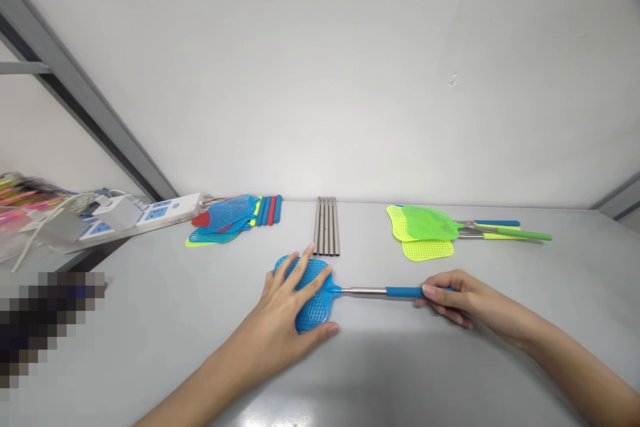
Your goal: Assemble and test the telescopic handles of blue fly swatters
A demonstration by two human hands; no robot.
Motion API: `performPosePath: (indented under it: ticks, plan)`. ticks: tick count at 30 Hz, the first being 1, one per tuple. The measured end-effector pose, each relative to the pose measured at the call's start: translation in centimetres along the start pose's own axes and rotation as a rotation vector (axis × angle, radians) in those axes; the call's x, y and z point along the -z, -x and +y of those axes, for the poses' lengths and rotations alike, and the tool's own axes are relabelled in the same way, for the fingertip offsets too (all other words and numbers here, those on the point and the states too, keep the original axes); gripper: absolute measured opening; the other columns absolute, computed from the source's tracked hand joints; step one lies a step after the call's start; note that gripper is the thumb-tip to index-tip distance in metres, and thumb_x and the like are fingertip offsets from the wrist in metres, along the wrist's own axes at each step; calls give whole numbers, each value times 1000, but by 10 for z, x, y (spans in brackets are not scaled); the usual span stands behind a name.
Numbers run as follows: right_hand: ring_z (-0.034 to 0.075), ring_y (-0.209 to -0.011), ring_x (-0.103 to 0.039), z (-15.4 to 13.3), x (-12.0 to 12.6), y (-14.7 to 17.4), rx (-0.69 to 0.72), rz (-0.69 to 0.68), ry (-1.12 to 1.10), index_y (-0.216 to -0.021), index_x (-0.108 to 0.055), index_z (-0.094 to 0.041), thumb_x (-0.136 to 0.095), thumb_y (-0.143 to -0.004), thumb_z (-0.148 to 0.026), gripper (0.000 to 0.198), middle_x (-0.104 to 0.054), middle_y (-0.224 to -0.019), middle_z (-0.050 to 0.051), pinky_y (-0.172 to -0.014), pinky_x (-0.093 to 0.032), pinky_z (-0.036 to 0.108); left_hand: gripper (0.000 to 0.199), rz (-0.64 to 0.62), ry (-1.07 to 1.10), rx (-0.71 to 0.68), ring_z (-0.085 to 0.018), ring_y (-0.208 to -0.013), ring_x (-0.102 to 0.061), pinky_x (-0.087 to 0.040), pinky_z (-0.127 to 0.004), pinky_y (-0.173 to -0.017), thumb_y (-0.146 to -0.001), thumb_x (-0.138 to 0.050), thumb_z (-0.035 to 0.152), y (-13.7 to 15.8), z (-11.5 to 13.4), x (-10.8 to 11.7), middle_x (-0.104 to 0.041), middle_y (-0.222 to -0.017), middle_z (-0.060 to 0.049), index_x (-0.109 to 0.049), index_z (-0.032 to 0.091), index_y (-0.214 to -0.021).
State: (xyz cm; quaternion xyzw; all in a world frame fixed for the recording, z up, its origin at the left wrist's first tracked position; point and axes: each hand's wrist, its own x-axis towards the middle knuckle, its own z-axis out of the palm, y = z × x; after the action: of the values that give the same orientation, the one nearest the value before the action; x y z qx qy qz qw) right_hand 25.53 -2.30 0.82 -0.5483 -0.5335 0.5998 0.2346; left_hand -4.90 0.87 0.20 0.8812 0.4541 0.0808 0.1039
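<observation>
Gripping the blue handle [404, 292], the right hand [457, 297] opposes the left hand [286, 312], whose fingers [302, 269] spread over the mesh head [318, 311]; swatters [431, 224] rightward appear assembled, while loose heads [233, 213], tubes [327, 230] and grips [266, 211] remain.

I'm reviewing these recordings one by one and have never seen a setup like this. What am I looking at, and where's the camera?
There is no machine here: these are a person's bare hands, filmed by a camera worn on the head, looking forward and down. The left hand lies spread over the mesh head of a blue fly swatter; the right hand holds its handle. Farther back on the grey table lie loose swatter heads and short coloured grips at left, metal tubes mid-table, and more fly swatters at right.
</observation>
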Motion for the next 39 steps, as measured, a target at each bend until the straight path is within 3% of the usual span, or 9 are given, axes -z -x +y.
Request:
performPosePath:
  ticks: [9,17,27,31,39]
  plan:
    - [7,-49,-32,-1,0,0,-8,-13,33,-76,-63,-12,-51,-75,-53,43,-39,-58,-2,-43,-22,20,59,44,17,-39,-34,-128,-13,-28,-58,-95,-81,-43,49,1,1,0,-8,-145,-1,-21,35,-134]
    - [8,-50,-31,-3,1,2,-23,-30,142,-78,-63,-14,-52,-75,-52,40,-37,-55,-3,-44,-23,20,51,44,31,-179,-32,-127,-19,-27,-58,-96,-83,-44,41,3,9,6,-17,-143,1,-28,36,-131]
    - [6,-47,-35,-4,0,5,-63,-135,220,-73,-59,-14,-51,-77,-50,37,-47,-56,-2,-44,-26,18,42,62,-18,-277,-27,-125,-28,-24,-58,-99,-85,-42,36,5,11,10,-27,-139,2,-35,36,-127]
    - [6,-47,-38,-4,-1,6,-74,-196,288,-77,-58,-15,-48,-79,-48,35,-50,-60,-1,-43,-28,17,38,40,2,-311,-25,-123,-33,-30,-53,-98,-87,-40,32,7,16,10,-29,-139,2,-39,35,-125]
    - [6,-46,-37,-8,-9,6,-64,-180,286,-73,-57,-14,-47,-80,-47,35,-48,-59,-1,-43,-30,16,33,11,33,-365,-23,-122,-34,-35,-46,-96,-88,-38,29,7,25,12,-32,-137,3,-45,33,-120]
